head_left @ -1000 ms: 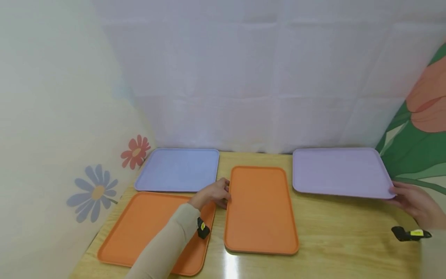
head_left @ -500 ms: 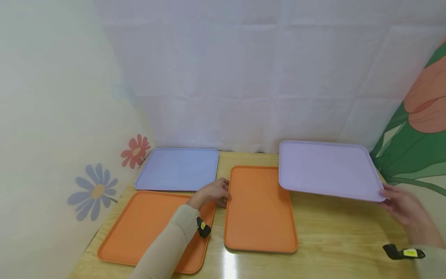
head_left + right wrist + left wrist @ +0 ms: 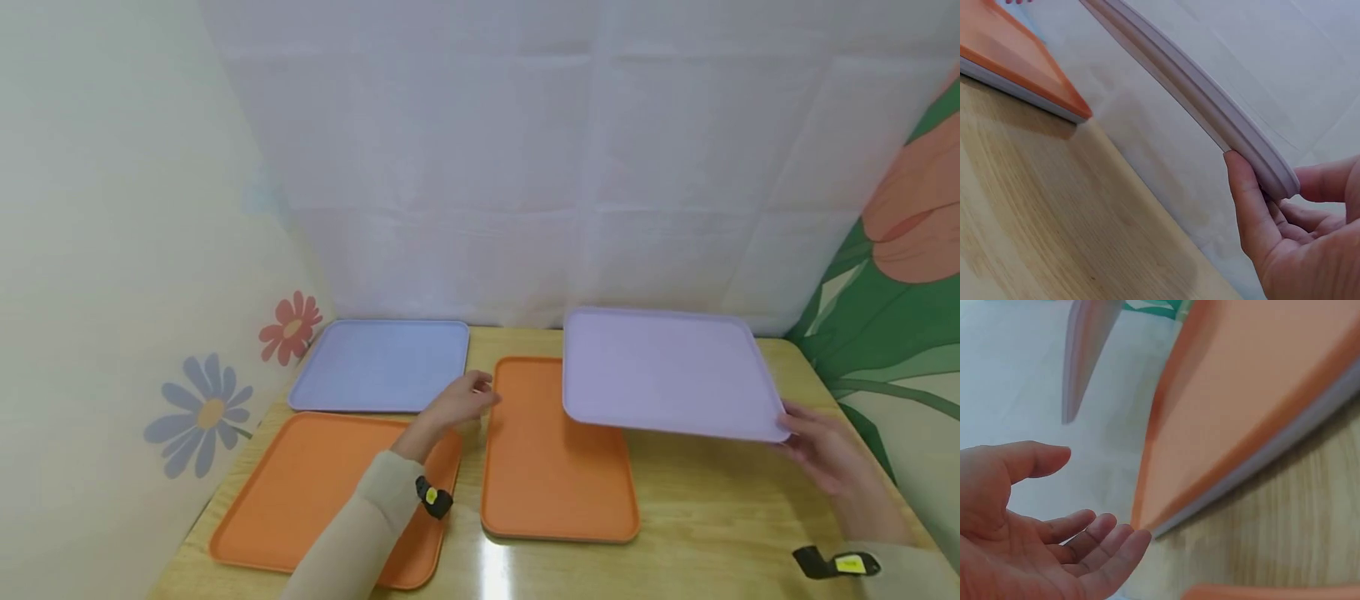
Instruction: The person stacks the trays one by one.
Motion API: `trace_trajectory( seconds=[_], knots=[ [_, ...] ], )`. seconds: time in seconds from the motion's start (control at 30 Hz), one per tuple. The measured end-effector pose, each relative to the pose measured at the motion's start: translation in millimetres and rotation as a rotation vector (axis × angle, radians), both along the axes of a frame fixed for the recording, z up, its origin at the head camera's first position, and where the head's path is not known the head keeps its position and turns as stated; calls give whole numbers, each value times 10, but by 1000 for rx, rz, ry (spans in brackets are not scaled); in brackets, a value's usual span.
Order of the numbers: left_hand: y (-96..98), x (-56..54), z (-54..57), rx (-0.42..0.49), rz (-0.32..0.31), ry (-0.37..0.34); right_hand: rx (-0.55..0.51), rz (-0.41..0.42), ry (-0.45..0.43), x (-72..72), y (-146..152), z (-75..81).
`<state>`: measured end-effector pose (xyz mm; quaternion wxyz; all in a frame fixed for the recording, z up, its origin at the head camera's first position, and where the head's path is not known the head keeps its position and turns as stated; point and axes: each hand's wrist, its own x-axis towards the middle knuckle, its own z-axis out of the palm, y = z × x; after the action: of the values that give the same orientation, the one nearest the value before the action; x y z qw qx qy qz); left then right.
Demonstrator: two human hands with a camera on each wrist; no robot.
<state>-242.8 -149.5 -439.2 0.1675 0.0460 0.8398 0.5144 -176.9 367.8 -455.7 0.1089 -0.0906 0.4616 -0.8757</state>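
My right hand (image 3: 821,446) pinches the near right corner of a lavender tray (image 3: 667,371) between thumb and fingers. Held above the table, the tray overlaps the right part of an upright-set orange tray (image 3: 555,483) in the head view. In the right wrist view, fingers of the right hand (image 3: 1310,231) lie under the tray's rim (image 3: 1235,119). Beside the orange tray's left edge is my left hand (image 3: 453,404), holding nothing. Its thumb and fingers are spread apart in the left wrist view. A pale edge (image 3: 1260,453) shows beneath this orange tray.
Another orange tray (image 3: 315,492) lies at the front left, partly under the left forearm. Behind it lies a light blue tray (image 3: 386,362). All rest on a wooden table (image 3: 712,517), with a pale cloth (image 3: 450,167) hanging behind and flower-patterned walls at both sides.
My right hand has lifted the lavender tray and carried it left, partly over the middle orange tray. My left hand has let go of that orange tray's left edge and risen slightly.
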Motion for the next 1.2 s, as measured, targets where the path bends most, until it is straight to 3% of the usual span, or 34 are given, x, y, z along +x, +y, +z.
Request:
trace_trajectory(
  seconds=[0.1, 0.37, 0.53, 0.8, 1.07, 1.2],
  knots=[
    [26, 37, 27, 59, 8, 18, 16, -12, -13, 13, -92, -6],
    [167, 97, 58, 322, 48, 0, 70, -35, -22, 33, -298, 0],
    [206, 106, 37, 418, 65, -9, 117, -33, -22, 41, -399, 7],
    [212, 132, 48, 446, 91, -45, 150, -3, -39, 34, -567, 20],
    [156, 127, 24, 380, 82, -58, 171, 16, -44, 3, -713, -19],
    [120, 148, 23, 396, 58, -41, 195, 6, -57, -13, -758, -20]
  ],
)
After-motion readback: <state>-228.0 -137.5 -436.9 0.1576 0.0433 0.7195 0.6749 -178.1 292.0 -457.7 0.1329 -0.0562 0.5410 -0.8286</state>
